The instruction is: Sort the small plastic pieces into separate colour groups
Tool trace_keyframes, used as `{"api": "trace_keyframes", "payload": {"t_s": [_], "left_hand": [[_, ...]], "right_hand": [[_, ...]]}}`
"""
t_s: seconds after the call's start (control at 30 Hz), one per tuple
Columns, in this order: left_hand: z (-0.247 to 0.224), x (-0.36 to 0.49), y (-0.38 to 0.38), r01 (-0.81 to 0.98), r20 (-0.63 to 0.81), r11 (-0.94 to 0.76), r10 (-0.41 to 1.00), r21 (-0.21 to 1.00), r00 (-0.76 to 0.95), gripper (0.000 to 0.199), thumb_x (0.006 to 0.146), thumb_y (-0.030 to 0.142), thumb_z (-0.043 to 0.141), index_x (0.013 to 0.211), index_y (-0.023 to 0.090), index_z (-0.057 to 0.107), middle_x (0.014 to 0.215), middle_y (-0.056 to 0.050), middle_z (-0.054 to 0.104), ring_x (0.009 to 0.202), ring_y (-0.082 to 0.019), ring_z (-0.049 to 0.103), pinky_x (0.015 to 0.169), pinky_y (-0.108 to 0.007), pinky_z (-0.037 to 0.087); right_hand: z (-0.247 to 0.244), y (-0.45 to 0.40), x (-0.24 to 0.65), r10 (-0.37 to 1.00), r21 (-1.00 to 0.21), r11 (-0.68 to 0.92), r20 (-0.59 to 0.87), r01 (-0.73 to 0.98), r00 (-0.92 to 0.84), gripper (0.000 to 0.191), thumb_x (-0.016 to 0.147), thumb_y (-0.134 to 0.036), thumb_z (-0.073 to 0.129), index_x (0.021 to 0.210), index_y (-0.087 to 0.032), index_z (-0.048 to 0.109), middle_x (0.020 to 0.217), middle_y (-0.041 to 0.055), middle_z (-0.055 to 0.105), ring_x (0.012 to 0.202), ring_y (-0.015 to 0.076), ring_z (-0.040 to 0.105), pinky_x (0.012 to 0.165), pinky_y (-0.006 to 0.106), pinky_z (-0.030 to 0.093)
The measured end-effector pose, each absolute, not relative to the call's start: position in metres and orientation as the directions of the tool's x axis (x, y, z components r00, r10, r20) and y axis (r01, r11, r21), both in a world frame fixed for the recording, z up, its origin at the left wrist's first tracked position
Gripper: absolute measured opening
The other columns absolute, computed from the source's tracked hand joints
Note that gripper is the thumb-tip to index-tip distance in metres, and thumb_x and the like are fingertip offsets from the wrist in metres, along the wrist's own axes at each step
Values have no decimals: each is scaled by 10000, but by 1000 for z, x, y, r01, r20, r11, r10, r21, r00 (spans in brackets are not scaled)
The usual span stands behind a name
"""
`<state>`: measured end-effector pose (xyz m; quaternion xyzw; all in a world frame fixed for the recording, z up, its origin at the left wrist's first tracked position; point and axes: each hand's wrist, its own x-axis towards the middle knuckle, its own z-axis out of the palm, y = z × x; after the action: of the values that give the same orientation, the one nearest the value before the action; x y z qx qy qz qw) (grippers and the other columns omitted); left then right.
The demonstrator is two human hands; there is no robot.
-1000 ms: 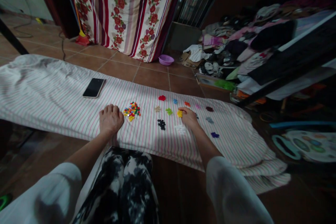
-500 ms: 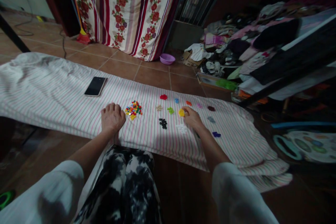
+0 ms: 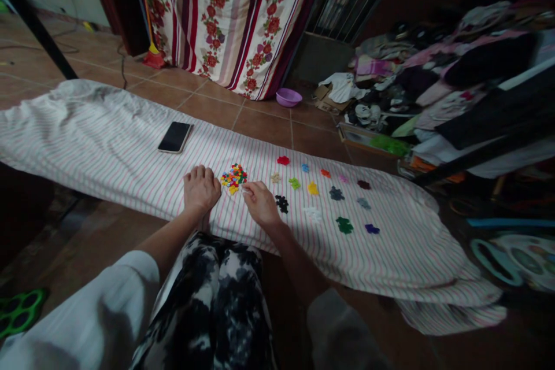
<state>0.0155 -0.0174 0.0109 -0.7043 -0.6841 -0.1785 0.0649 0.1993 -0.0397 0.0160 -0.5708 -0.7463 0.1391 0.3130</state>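
Observation:
My left hand point(image 3: 202, 189) lies flat on the striped cloth, just left of a mixed pile of small coloured pieces point(image 3: 235, 178). At the pile's right edge, my right hand point(image 3: 261, 205) pinches what looks like a small white piece point(image 3: 245, 189) between thumb and finger. Further right are little heaps sorted by colour. Nearest are black pieces point(image 3: 281, 203), beige pieces point(image 3: 276, 177) and red pieces point(image 3: 283, 160). Beyond these lie yellow pieces point(image 3: 313, 188), white pieces point(image 3: 312, 213), dark green pieces point(image 3: 344, 225) and purple pieces point(image 3: 372, 229).
A phone point(image 3: 175, 137) rests on the striped cloth point(image 3: 108, 139), left of the pile. Past the far edge, a purple basin point(image 3: 288, 97) stands on the tiled floor near a floral curtain point(image 3: 243, 17). Heaped clothes point(image 3: 416, 69) fill the right back.
My right hand has left the yellow heap and moved left to the mixed pile. Grey and dark green heaps it had covered now show. My left hand stays beside the pile; the view has shifted.

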Motion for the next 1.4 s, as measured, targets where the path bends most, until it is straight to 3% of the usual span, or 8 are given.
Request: {"api": "trace_keyframes", "payload": {"t_s": [0.17, 0.47, 0.83, 1.0, 1.4], "left_hand": [[11, 16, -18, 980, 340, -56, 940, 190, -12, 324, 908, 294, 342, 1037, 134, 591, 1129, -173, 588, 1102, -325, 489, 901, -464, 346], [14, 14, -18, 959, 327, -82, 945, 270, -11, 341, 905, 275, 348, 1060, 96, 593, 1186, -208, 579, 1164, -339, 471, 933, -479, 345], [6, 8, -17, 920, 333, -123, 943, 373, -9, 370, 896, 239, 359, 1146, 81, 582, 1303, -237, 547, 1274, -350, 434, 993, -499, 329], [3, 5, -16, 922, 340, -145, 940, 359, 16, 372, 889, 236, 372, 1159, 88, 580, 1347, -220, 534, 1310, -349, 425, 1023, -496, 326], [1, 5, -18, 904, 328, -231, 938, 360, 109, 458, 887, 250, 372, 1278, 59, 515, 1414, -255, 476, 1386, -376, 352, 1080, -556, 265]], "right_hand": [[-9, -40, 175, 939, -524, 233, 339, 820, -50, 235, 884, -212, 502, 1055, -241, 660, 995, 60, 633, 856, 194, 602, 759, 299, 486], [-11, -42, 168, 916, -400, 220, 399, 890, -47, 193, 932, -244, 464, 999, -221, 644, 966, 67, 640, 926, 203, 587, 817, 296, 445], [-12, -37, 169, 913, -493, 71, 383, 867, 143, 185, 897, -259, 413, 955, -203, 579, 928, 72, 648, 864, 203, 592, 775, 306, 450], [-13, -34, 170, 897, -509, 16, 388, 861, 213, 201, 887, -268, 383, 966, -197, 554, 936, 89, 659, 866, 215, 602, 805, 328, 453], [-9, -33, 168, 897, -506, -6, 378, 863, 228, 189, 874, -261, 375, 940, -196, 540, 889, 85, 658, 815, 211, 607, 786, 321, 461]]}}
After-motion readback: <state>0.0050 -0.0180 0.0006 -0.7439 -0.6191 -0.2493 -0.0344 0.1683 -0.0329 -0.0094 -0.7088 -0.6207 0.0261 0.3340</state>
